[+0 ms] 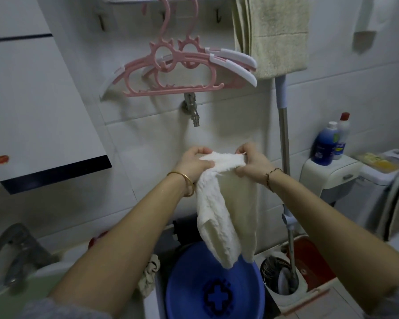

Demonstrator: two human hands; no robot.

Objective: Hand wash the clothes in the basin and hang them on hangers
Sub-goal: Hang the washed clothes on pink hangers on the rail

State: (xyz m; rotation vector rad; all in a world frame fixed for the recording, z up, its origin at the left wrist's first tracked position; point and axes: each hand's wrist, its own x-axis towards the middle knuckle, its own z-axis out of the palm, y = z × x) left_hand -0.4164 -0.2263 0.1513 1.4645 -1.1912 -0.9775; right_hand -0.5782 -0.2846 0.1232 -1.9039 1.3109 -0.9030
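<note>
Beige towel point(276, 35) on rail; blue bottle point(325, 146) on toilet tank point(327, 173).

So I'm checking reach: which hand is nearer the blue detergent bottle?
Right. The right hand grips the white garment closer to the blue bottle; the left hand grips farther away.

I can read no words or numbers from here. The blue bottle point(323, 146) on the toilet tank point(327, 173) carries a label, and so does the white bottle point(341, 139) just beside it, but both are too blurred for me to make out. The one plain sign is a dark blue cross point(214, 298) moulded into the bottom of the blue basin point(184, 279).
</note>
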